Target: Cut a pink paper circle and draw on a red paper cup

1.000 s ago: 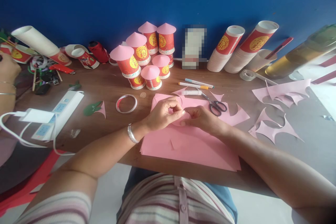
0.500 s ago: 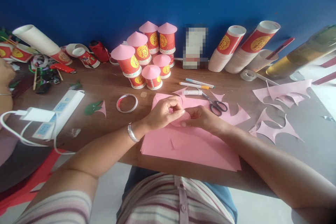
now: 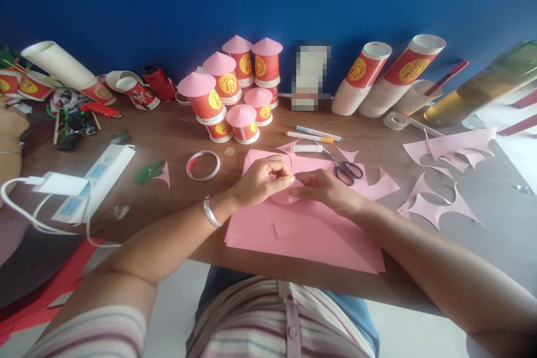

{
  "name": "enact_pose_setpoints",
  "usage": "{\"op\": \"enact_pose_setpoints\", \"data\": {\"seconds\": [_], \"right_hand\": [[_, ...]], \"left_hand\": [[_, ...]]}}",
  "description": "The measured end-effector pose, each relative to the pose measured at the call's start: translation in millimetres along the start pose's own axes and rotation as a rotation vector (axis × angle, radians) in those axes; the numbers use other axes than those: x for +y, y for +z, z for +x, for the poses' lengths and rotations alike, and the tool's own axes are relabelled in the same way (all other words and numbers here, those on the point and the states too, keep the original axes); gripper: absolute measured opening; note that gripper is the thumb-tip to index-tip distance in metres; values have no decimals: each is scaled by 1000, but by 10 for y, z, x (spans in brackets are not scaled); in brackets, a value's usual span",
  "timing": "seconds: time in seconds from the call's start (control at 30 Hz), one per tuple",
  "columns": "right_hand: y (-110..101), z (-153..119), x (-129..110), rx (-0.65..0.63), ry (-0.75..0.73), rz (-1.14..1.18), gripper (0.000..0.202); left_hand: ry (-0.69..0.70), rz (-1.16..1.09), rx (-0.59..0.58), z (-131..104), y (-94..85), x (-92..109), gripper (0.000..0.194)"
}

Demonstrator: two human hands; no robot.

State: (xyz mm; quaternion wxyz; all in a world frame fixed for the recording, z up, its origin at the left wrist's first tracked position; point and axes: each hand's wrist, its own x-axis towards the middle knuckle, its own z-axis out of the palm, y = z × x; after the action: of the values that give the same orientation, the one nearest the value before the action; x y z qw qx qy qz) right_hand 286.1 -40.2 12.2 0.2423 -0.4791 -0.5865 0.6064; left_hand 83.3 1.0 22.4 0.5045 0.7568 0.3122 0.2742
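Observation:
Over a stack of pink paper sheets point(image 3: 302, 235), my left hand point(image 3: 265, 179) and my right hand point(image 3: 321, 187) meet fingertip to fingertip. Both are closed, pinching a small pink paper piece point(image 3: 287, 197) whose rounded lower edge shows between them. The fingers hide most of the piece. A small triangular pink scrap point(image 3: 276, 230) lies on the stack, below the hands. Black-handled scissors point(image 3: 349, 172) rest just beyond my right hand, beside a white glue stick or capped pen point(image 3: 307, 148).
Red cups with pink cone tops point(image 3: 226, 81) stand at the back. Cup stacks point(image 3: 352, 86), a tape roll point(image 3: 396, 120) and pink offcuts point(image 3: 440, 207) are on the right. At left are a power strip point(image 3: 98, 182), a tape ring point(image 3: 202, 165) and another person's arm point(image 3: 10, 145).
The pink piece's rounded edge shows a little more clearly below my fingers. My right fingers have shifted slightly, while the other person's arm at the left edge has moved a little.

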Motion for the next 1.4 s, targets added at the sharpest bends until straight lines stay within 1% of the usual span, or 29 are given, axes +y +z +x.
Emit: {"op": "enact_pose_setpoints", "data": {"seconds": [0.07,0.2,0.3,0.4,0.47,0.57,0.67,0.83,1.0,1.2,1.3,1.4], "right_hand": [[4,4,-4,-4,-19,20,53],[21,14,-9,29,-32,43,58],[30,8,-19,48,-41,77,61],[29,-6,-18,75,-42,97,61],[22,-14,-4,109,-41,101,59],[3,-20,21,176,-52,90,58],[-17,-25,27,215,-57,78,59],[-18,-22,31,192,-40,99,60],[-1,-2,74,199,-56,132,55],[-9,-37,30,180,-95,120,51],[-22,-56,47,140,-69,116,54],[-23,-45,98,163,-67,144,58]], "left_hand": [[1,1,-5,3,-4,0,27],[1,15,-1,3,-5,-30,30],[18,38,2,5,-12,-51,36],[-16,-21,6,8,-30,-40,45],[-65,-93,10,10,-47,-25,47],[-111,-180,3,15,-69,-29,39],[-108,-253,-21,27,-81,-77,28],[-122,-270,-39,39,-90,-135,30],[-148,-246,-63,31,-91,-83,30],[-146,-242,-80,32,-96,-64,31],[-138,-257,-85,36,-110,-103,32],[-124,-281,-90,40,-122,-126,31]]}}
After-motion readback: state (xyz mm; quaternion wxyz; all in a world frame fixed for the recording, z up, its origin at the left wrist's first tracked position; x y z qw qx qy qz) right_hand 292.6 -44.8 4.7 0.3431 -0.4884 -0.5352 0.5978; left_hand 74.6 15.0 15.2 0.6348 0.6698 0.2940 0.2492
